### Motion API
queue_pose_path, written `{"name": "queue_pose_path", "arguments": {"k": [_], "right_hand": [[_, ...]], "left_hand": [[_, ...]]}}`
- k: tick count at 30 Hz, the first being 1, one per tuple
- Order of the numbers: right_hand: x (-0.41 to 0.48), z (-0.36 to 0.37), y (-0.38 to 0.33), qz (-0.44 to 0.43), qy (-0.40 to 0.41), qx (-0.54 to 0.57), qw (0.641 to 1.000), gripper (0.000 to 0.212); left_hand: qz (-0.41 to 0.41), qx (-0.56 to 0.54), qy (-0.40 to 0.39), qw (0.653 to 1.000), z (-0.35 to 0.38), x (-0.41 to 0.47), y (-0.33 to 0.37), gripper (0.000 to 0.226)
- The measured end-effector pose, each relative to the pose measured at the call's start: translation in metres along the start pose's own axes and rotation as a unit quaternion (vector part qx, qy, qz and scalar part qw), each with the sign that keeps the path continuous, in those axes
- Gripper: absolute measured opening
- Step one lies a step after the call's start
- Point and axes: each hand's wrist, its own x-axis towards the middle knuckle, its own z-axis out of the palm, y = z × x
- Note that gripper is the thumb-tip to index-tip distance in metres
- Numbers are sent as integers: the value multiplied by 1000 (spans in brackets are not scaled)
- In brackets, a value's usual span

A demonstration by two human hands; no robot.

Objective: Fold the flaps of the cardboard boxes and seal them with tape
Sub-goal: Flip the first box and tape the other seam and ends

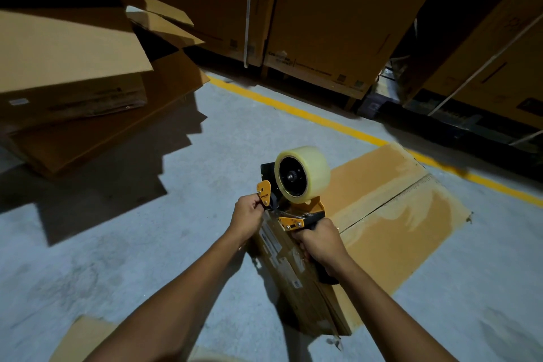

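Head view: a flat cardboard box is seen lying on the grey concrete floor, directly beneath and beyond the two hands. Its top face is closed, with a centre seam running diagonally away from the grip; pale, shiny patches are visible on both sides of that seam. Its near side face, carrying printed labels, is partly covered by the forearms.

A tape dispenser with an orange frame is held over the near corner of the box. A roll of clear tape is mounted on it, just above the grip. The right hand is wrapped tightly around the black handle. The left hand is closed in a pinch at the orange front plate, beside the roller; whether a tape end is gripped there cannot be told.

Left of the grip, loose flattened cartons are stacked in shadow. Beyond the grip, a yellow floor line is crossed by shadow, and tall printed cartons are cut off by the upper edge; their print is unreadable.
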Motion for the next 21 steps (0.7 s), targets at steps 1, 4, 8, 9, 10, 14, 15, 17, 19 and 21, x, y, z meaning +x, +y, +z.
{"name": "queue_pose_path", "arguments": {"k": [1,4,8,9,10,14,15,17,19,21], "right_hand": [[-4,-1,2,3,-3,5,1000,16],[-17,-8,15,8,3,-8,1000,19],[-29,-11,25,5,10,-34,999,17],[-30,-11,24,4,10,-32,999,18],[-30,-11,22,6,11,-29,999,19],[-33,-13,19,11,13,-24,1000,23],[-34,-13,18,9,12,-26,1000,22],[-36,-12,17,1,11,-32,999,21],[-39,-13,17,-2,13,-27,1000,25],[-44,-17,22,1,19,-30,999,29]], "left_hand": [[3,6,-1,1000,-1,0,1,32],[4,-13,-23,1000,-3,1,7,37],[-17,-60,-49,997,-7,-5,23,26],[-5,-43,-57,997,-11,-9,27,27],[14,-3,-63,998,-15,-13,30,30],[170,269,-141,938,-30,-21,27,66],[203,312,-150,916,-33,-20,27,72],[244,390,-150,875,-39,-15,26,81],[254,452,-155,841,-45,-10,25,88],[246,488,-159,822,-46,-9,24,93]]}}
